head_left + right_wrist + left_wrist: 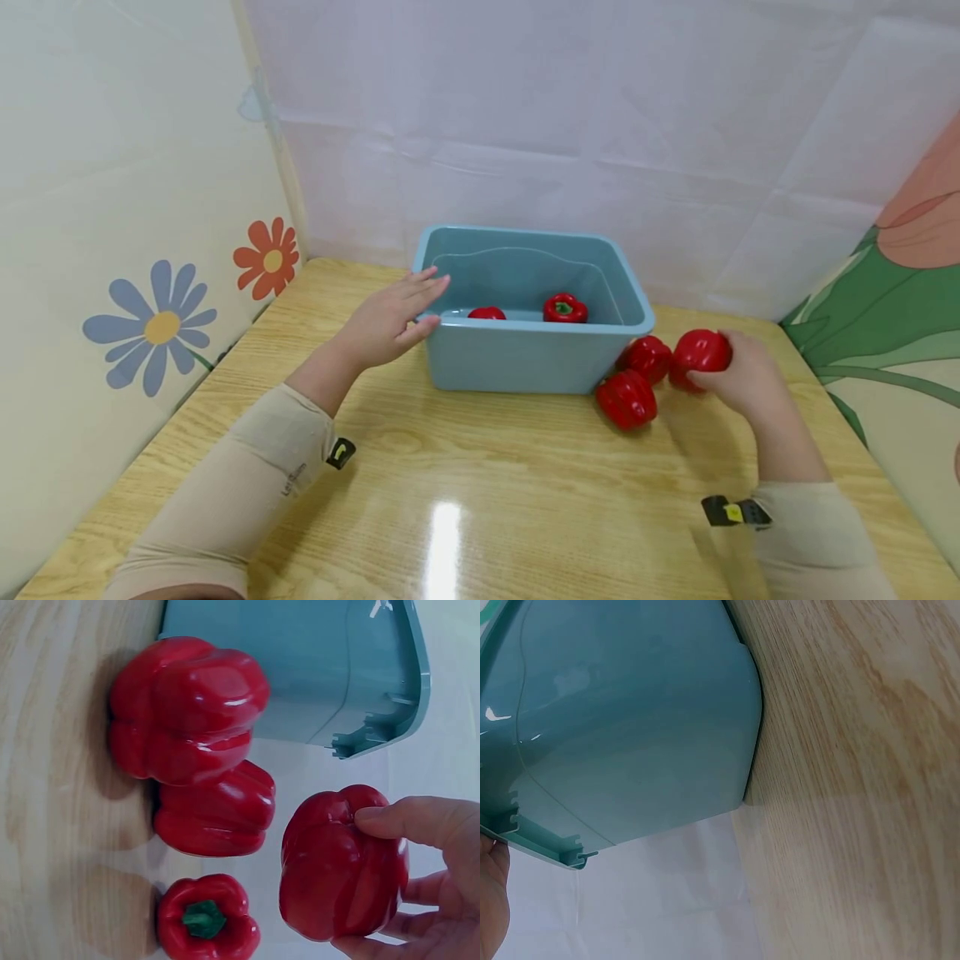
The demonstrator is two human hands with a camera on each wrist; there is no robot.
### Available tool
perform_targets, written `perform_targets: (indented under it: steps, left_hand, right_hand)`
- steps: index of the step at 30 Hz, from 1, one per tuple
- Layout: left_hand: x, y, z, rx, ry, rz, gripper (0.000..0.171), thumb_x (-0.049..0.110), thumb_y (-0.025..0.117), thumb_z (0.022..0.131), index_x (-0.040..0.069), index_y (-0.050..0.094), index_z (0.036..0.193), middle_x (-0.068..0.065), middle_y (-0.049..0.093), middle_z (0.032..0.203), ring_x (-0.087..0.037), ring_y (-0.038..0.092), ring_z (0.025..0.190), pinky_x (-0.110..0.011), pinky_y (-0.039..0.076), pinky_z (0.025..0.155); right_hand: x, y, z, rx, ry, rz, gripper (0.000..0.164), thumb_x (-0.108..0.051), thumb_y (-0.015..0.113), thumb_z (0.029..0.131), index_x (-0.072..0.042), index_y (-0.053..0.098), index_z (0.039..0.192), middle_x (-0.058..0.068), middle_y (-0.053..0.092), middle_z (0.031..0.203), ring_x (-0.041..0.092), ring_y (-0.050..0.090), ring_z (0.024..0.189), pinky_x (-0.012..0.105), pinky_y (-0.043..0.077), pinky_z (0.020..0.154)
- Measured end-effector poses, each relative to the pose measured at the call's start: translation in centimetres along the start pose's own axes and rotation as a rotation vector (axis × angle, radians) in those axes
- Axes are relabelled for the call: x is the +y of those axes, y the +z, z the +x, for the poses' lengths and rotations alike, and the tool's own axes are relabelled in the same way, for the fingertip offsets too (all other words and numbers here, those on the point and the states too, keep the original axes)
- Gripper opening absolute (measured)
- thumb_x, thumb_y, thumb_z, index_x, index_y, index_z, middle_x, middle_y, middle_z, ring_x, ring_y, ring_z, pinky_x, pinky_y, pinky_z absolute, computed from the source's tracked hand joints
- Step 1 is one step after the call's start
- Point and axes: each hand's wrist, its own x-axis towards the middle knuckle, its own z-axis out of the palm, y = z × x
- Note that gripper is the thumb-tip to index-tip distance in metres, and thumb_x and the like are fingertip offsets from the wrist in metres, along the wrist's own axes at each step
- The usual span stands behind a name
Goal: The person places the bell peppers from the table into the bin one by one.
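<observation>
Loading looks partway done: two red peppers lie inside the blue bin, while the right hand grips another pepper outside it and two more peppers rest on the counter beside its right end, seemingly left to go in. The left hand lies straight-fingered at the opposite end. Only the right wrist view reveals a further pepper; only the head view shows the bin's contents.

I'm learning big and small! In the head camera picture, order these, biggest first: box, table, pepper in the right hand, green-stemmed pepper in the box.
1. Table
2. Box
3. Pepper in the right hand
4. Green-stemmed pepper in the box, partly hidden, so its real size is unsure
</observation>
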Motion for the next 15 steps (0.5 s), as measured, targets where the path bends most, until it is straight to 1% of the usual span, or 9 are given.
perform_targets:
  steps: [7,15]
  left_hand:
    - [0.0,0.0,0.0,-0.003,-0.004,-0.004,0.057,0.039,0.041,0.096,0.009,0.031,0.143,-0.011,0.036,0.144,-0.023,0.023,0.137,-0.042,0.020,0.110]
    - [-0.1,0.1,0.1,0.012,0.007,-0.013,0.056,0.039,0.040,0.096,0.008,0.032,0.142,-0.012,0.037,0.143,-0.024,0.024,0.137,-0.041,0.019,0.111]
  right_hand:
    - [-0.6,-0.8,0.0,0.014,-0.027,0.013,0.073,-0.022,0.068,0.079,0.011,0.031,0.132,0.034,0.040,0.123,0.051,0.040,0.107,0.061,0.043,0.081]
    - [-1.0,-1.7,0.3,0.058,-0.053,0.040,0.069,-0.021,0.070,0.078,0.008,0.035,0.131,0.031,0.044,0.120,0.048,0.043,0.105,0.060,0.045,0.079]
